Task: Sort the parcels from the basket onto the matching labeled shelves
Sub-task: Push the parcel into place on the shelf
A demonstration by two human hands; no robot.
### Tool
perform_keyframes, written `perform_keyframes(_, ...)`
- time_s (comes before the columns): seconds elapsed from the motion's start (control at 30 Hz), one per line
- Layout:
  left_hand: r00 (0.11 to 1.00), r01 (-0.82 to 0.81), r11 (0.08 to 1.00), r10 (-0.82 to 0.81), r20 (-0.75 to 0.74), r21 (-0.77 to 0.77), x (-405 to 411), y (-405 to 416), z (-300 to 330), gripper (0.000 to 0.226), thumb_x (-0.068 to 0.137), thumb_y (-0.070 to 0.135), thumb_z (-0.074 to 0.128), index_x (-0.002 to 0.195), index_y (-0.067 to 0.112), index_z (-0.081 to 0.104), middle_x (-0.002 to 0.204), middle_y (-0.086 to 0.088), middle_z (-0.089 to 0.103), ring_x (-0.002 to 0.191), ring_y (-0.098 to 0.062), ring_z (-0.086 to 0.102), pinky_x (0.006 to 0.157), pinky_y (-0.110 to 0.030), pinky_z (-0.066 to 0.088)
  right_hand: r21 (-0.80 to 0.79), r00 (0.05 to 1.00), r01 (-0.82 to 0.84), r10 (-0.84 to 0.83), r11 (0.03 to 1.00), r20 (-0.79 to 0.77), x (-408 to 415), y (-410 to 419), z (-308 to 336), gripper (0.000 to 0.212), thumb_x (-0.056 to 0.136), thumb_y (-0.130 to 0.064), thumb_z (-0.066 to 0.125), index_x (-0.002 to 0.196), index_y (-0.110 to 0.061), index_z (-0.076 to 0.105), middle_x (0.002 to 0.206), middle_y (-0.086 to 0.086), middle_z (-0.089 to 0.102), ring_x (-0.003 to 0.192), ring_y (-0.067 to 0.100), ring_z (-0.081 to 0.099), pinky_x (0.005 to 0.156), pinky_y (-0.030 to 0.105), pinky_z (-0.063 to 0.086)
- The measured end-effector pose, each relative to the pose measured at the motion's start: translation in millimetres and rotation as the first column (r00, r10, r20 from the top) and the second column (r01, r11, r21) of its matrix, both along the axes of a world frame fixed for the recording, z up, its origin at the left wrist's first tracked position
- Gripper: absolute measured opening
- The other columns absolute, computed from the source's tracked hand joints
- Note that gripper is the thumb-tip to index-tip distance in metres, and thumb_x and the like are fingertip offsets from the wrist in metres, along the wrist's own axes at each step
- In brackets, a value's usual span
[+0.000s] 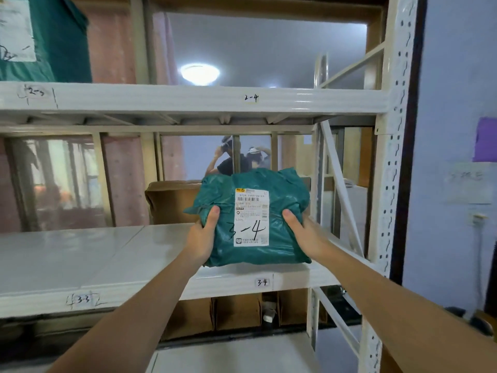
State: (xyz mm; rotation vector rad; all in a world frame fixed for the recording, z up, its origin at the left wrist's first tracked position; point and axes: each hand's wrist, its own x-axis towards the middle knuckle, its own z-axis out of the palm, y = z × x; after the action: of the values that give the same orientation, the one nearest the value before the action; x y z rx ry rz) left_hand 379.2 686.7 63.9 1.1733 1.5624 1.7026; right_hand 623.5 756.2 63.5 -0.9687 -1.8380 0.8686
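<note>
A green plastic parcel (279, 195) with a white shipping label marked "3-4" sits at the front of the white shelf (113, 254), right above the shelf tag "3-4" (262, 282). My left hand (201, 238) grips its lower left edge, thumb on top. My right hand (298, 232) grips its lower right edge the same way. The parcel's underside and my fingers beneath it are hidden.
Tag "3-3" (82, 300) marks the shelf section to the left; tags "2-4" (251, 97) and "2-3" (35, 92) mark the shelf above. A brown cardboard box (172, 203) stands behind the parcel. Another green parcel (61, 36) lies top left. The rack's upright (387, 184) stands at right.
</note>
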Motion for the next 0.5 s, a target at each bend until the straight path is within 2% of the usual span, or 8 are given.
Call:
perform_keyframes(0.1, 0.999, -0.05, 0.999, 0.05, -0.015, -0.001, 5, -8, -1, 0.06, 0.097, 0.065, 0.044, 0.126, 0.014, 0.054, 0.102, 0.003, 0.064, 0.084, -0.014, 0.062, 0.079, -0.03, 0.049, -0.033, 0.997, -0.076, 0.075, 0.997, -0.023, -1, 17, -6, 0.087, 0.072, -0.096, 0.046, 0.137, -0.038, 0.049, 0.127, -0.007, 0.067, 0.117, 0.017, 0.065, 0.108, 0.048, 0.047)
perform_keyframes(0.2, 0.994, -0.096, 0.995, 0.096, -0.048, 0.002, 2, -19, 1, 0.064, 0.1, 0.062, 0.041, 0.136, 0.01, 0.053, 0.113, -0.004, 0.062, 0.098, -0.022, 0.061, 0.088, -0.033, 0.048, -0.045, 0.991, -0.13, 0.129, 0.99, -0.031, -9, 16, -5, 0.088, 0.076, -0.091, 0.05, 0.144, -0.036, 0.044, 0.131, -0.008, 0.065, 0.119, 0.015, 0.064, 0.109, 0.045, 0.047)
perform_keyframes(0.3, 0.988, -0.11, 0.993, 0.104, -0.116, -0.041, -8, -24, -2, 0.068, 0.097, 0.067, 0.039, 0.132, 0.012, 0.057, 0.124, -0.006, 0.067, 0.11, -0.026, 0.065, 0.1, -0.039, 0.051, -0.05, 0.986, -0.164, 0.164, 0.985, -0.015, -15, 6, -3, 0.063, 0.091, -0.069, 0.053, 0.14, -0.028, 0.048, 0.125, -0.008, 0.066, 0.115, 0.014, 0.065, 0.106, 0.037, 0.049)
perform_keyframes(0.4, 0.982, -0.096, 0.993, 0.083, -0.169, -0.068, -18, -27, -10, 0.048, 0.1, 0.063, 0.039, 0.107, 0.02, 0.061, 0.1, 0.001, 0.07, 0.096, -0.02, 0.067, 0.087, -0.033, 0.054, -0.082, 0.979, -0.193, 0.197, 0.978, 0.044, -15, 4, -7, 0.039, 0.098, -0.054, 0.053, 0.128, -0.029, 0.054, 0.122, -0.006, 0.067, 0.111, 0.012, 0.065, 0.104, 0.034, 0.05)
perform_keyframes(0.5, 0.95, -0.092, 0.991, 0.059, -0.306, -0.093, -26, -28, -22, 0.038, 0.106, 0.051, 0.039, 0.108, 0.019, 0.061, 0.094, 0.006, 0.067, 0.099, -0.022, 0.066, 0.08, -0.029, 0.05, -0.096, 0.962, -0.169, 0.185, 0.981, 0.199, -13, 16, -20, 0.035, 0.097, -0.047, 0.061, 0.123, -0.024, 0.059, 0.123, -0.003, 0.068, 0.11, 0.014, 0.065, 0.104, 0.035, 0.05)
